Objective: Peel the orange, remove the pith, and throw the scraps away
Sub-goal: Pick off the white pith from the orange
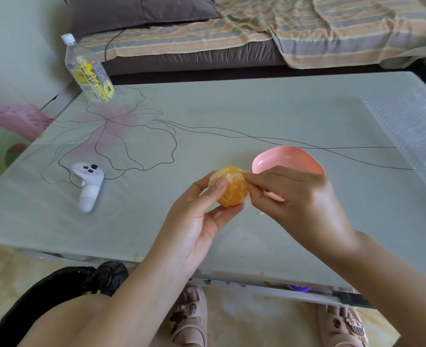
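Orange (232, 190): fully peeled, with patches of pale pith on its upper part. It is held above the surface (232, 116), just left of the pink bowl (290, 159) and partly overlapping the bowl's near-left rim in view.

Left hand (194, 226): palm up, left of the bowl. Its fingers (228, 212) curl under the orange and the thumb presses on the fruit's front face.

Right hand (294, 199): back of the hand up, covering the near part of the bowl. Its fingers (259, 177) are drawn together with the thumb, pinching at the pith on the orange's upper right edge.

Pink bowl: shallow, resting on the surface. Its inside, where visible, shows nothing.

Orange scrap (247, 238): a tiny fleck on the surface, nearer than the bowl and a little to its left.

White controller (88, 186): lying on the surface, well left of the bowl.

Clear bottle (89, 71): yellow label and white cap, standing far left of and beyond the bowl, at the surface's far corner.

Black bag (81, 284): on the floor, well nearer than the bowl and to its left, below the surface's edge.

Striped blanket (307, 28): spread over a sofa, well beyond the bowl.
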Tool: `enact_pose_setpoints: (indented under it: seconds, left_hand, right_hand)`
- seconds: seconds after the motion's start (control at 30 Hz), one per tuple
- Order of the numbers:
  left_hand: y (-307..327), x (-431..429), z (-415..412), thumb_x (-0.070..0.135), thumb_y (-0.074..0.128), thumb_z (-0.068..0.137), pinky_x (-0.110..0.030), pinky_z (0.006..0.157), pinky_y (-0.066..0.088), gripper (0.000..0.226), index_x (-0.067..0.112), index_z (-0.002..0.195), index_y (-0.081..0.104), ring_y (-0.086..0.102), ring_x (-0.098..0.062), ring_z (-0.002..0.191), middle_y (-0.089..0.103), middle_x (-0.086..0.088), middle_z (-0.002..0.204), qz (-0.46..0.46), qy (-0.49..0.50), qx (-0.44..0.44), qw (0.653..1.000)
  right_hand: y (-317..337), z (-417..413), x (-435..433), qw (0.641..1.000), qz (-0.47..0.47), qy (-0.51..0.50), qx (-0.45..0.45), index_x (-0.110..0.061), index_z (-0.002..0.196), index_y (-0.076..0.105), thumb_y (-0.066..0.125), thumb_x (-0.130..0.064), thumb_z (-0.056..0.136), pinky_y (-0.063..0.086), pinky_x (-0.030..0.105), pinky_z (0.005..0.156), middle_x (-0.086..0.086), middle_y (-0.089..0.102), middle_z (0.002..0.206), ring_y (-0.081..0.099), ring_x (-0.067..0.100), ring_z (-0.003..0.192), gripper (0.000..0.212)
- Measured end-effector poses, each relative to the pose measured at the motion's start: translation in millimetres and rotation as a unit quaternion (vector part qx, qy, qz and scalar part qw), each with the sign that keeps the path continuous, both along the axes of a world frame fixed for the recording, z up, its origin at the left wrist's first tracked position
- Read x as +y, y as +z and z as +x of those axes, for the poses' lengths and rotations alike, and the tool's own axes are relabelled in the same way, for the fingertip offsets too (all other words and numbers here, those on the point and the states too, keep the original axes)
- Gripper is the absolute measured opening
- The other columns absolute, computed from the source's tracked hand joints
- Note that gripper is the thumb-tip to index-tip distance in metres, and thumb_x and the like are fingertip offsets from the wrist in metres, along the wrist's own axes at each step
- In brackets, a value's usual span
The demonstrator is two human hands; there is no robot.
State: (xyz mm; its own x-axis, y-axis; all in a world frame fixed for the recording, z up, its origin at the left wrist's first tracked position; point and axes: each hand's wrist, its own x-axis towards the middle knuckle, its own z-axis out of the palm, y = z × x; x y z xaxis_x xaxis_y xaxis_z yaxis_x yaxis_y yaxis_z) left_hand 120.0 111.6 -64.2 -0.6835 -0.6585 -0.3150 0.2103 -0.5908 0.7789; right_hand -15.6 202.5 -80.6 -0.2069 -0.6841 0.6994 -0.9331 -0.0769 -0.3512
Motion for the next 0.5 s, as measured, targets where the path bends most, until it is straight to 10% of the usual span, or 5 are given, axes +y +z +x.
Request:
enact_pose_setpoints:
  seconds: [0.5]
  left_hand:
    - [0.4, -2.5, -0.8, 0.018, 0.067, 0.069, -0.029, 0.071, 0.058, 0.047, 0.002, 0.112, 0.060, 0.069, -0.017, 0.080, 0.071, -0.010, 0.095, 0.014, -0.017, -0.034, 0.999]
  right_hand:
    - [1.8, 3.2, -3.3, 0.998, -0.009, -0.062, 0.019, -0.008, 0.063, 0.067, 0.064, -0.005, 0.077, 0.040, 0.030, 0.038, 0.005, 0.057, 0.054, 0.052, 0.025, 0.046, 0.015]
